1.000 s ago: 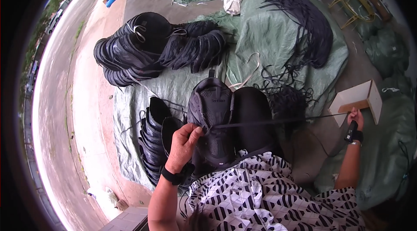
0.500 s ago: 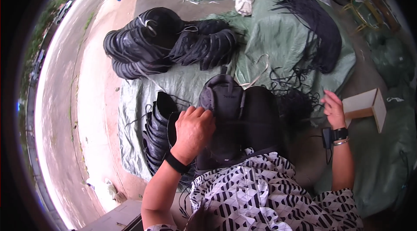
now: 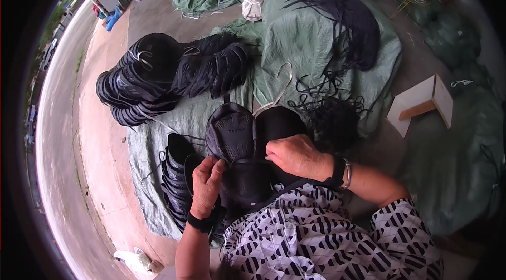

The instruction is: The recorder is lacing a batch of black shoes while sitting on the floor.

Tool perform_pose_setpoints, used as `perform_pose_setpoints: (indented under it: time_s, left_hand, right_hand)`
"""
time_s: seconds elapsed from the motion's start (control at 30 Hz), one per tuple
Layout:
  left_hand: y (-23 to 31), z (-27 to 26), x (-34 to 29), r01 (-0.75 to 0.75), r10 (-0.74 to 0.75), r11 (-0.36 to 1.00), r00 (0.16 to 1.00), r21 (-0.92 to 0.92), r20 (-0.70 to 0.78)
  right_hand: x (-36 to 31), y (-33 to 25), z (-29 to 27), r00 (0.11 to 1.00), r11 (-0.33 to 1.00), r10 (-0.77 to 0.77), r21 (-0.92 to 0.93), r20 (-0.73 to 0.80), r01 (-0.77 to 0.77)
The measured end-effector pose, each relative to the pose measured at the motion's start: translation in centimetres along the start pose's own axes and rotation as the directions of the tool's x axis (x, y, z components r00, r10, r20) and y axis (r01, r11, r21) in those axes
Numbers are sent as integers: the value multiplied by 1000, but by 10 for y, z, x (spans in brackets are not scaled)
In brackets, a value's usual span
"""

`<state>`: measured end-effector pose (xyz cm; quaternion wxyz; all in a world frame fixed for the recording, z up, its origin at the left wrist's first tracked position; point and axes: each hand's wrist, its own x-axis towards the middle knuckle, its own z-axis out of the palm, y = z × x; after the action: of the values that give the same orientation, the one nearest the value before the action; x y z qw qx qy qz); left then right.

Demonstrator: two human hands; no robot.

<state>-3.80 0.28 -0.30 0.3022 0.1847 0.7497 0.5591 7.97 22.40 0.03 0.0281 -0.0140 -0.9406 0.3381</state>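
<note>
At the left, a large heap of black fabric shoe uppers [image 3: 153, 74], nested in curved rows and tied with pale cord, lies on a crinkled green plastic sheet [image 3: 142, 169]. Nearer the person, a shorter stack of shiny black curved uppers [image 3: 176, 177] stands beside the left leg. The left hand [image 3: 207, 184] grips the side edge of a single black mesh shoe upper [image 3: 232, 131] between thumb and fingers; this upper lies on the person's lap, its rounded end pointing away. The right hand [image 3: 298, 156] comes in from the other side, its fingers drawn together just beside the upper — what they pinch is too dark to make out. Farther right are a tangle of thin black laces [image 3: 336, 122], a thick bundle of dark laces [image 3: 358, 32] and — rightmost — an angled white board with a brown edge [image 3: 443, 102].
</note>
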Motion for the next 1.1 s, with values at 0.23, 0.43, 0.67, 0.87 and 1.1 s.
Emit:
perform_pose_setpoints:
  time_s: [0.23, 0.43, 0.67, 0.87, 1.1]
  left_hand:
    - [-3, 2, 0, -10, 10, 999, 1000, -54, 13]
    - [-2, 3, -2, 1, -1, 997, 1000, -71, -5]
    - [-3, 3, -1, -8, 8, 1000, 1000, -23, -13]
    - [-3, 2, -2, -4, 3, 999, 1000, -36, -29]
    - [-8, 1, 0, -39, 39, 999, 999, -11, -21]
  right_hand:
    - [-2, 1, 0, 990, 971, 109, 222, -88, -87]
    - [2, -9, 0, 953, 985, -31, 154, -301, 81]
    - [5, 8, 17, 979, 994, -77, 55, -188, 89]
    - [5, 1, 18, 969, 994, -106, -51, -222, 97]
    - [3, 1, 18, 975, 981, -156, -144, -158, 133]
